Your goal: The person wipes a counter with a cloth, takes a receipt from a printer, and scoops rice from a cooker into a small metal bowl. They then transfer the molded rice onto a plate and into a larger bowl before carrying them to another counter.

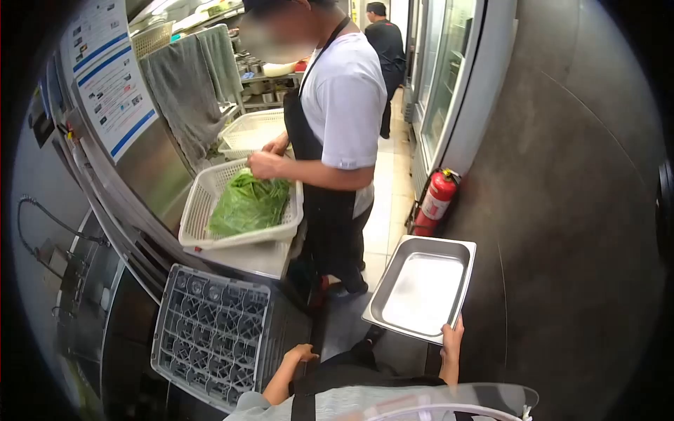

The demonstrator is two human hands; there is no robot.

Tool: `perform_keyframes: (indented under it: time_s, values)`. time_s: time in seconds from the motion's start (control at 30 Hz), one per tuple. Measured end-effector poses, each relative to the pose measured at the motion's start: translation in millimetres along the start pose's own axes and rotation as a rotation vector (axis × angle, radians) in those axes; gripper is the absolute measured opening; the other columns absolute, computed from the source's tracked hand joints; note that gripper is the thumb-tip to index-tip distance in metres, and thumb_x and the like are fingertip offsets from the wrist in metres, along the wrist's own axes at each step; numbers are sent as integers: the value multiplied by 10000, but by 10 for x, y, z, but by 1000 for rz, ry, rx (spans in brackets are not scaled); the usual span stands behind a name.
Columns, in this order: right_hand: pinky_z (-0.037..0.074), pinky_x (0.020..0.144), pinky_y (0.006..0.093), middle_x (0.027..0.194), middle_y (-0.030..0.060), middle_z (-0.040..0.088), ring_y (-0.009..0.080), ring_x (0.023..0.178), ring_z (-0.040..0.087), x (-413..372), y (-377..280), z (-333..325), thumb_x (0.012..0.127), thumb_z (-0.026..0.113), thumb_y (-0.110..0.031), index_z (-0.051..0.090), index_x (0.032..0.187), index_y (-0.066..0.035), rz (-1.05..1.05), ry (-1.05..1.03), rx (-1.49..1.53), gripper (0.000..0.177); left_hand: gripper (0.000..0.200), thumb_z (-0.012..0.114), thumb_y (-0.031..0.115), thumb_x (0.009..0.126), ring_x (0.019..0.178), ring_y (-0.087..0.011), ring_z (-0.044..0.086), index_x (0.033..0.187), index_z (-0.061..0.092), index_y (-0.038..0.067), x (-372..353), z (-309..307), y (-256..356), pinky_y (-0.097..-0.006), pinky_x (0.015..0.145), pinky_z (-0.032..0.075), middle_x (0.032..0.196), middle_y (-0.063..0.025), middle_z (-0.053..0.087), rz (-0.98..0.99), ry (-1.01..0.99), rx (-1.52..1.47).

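Note:
My right hand grips the near right corner of an empty steel tray, which is held out in front of me. Low at the centre is my left hand, near the grey dish rack; it touches no tray, and its fingers look loosely curled, with their tips hard to make out. Ahead on the left, a white basket holds leafy greens in a clear bag. A co-worker's hands are at the top of that bag.
The co-worker in a black apron stands beside the counter. Behind is another white basket. A red fire extinguisher stands by the glass-door fridge. Farther back is another person. A dark wall runs along the right.

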State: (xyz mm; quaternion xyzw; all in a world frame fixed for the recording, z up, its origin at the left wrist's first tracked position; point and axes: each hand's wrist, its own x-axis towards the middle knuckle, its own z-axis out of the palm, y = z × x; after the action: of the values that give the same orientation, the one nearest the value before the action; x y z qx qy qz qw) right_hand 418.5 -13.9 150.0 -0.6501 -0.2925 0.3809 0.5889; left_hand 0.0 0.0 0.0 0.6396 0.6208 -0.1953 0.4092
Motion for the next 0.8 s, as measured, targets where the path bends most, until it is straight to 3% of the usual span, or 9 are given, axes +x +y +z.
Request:
perform_keyframes:
  time_s: [0.07,0.17,0.2,0.27,0.3,0.37,0.43,0.7,0.8]
  values:
    - [423,688,248,963,78,543,152,804,518,171,-23,123,646,368,42,407,1257,24,-10,17,40,612,450,617,395,778,804,-316,642,996,624,2,-179,-427,235,-415,695,507,955,-208,632,-171,-175,-65]
    - [420,689,246,957,85,541,150,798,513,1577,-115,424,647,363,42,405,1255,30,9,-3,32,610,413,627,350,772,740,-362,630,881,615,-48,588,-1417,1150,-437,667,499,918,-219,630,-32,-133,-64]
    - [422,698,249,959,94,541,155,806,512,1868,-249,489,649,363,41,398,1259,32,30,-49,-18,612,399,585,336,811,647,-333,629,900,592,-53,638,-1852,1560,-405,568,507,857,-236,620,138,52,-41]
    - [426,702,257,958,98,541,161,802,514,2252,-329,553,651,367,37,394,1263,32,-7,-29,-60,612,383,516,335,852,687,-326,642,946,568,-34,1432,-2058,2023,-405,583,526,860,-251,614,687,498,181]
    - [428,704,261,957,100,541,163,799,516,2452,-391,633,653,368,35,392,1265,32,-30,-24,-73,612,398,487,355,862,866,-353,611,1057,556,15,1264,-2589,2560,-431,743,495,929,-244,608,696,296,100]
    - [430,707,269,956,106,544,169,793,519,2808,-572,796,655,373,29,395,1264,35,-64,-41,-49,609,421,489,333,874,950,-389,562,1197,486,63,844,-3451,3410,-429,825,456,997,-230,597,623,173,-46]
    - [432,710,273,956,111,549,174,788,522,3130,-655,895,656,378,24,400,1260,38,-68,-38,-53,605,430,500,319,875,941,-391,564,1223,467,69,780,-4014,3926,-425,828,454,1038,-224,587,702,327,28]
    - [434,709,273,966,102,559,176,794,528,4671,-951,1472,650,385,13,423,1248,36,-58,-188,-6,600,442,547,282,871,773,-226,629,1245,449,68,1593,-5664,4972,-334,701,516,971,-158,610,1059,565,-328]
    - [430,732,269,982,100,557,175,822,529,5383,-912,1656,646,390,21,420,1252,33,-64,-259,-36,607,397,532,230,892,786,-134,614,1253,449,87,2166,-6330,5212,-247,595,541,948,-110,589,985,298,-672]
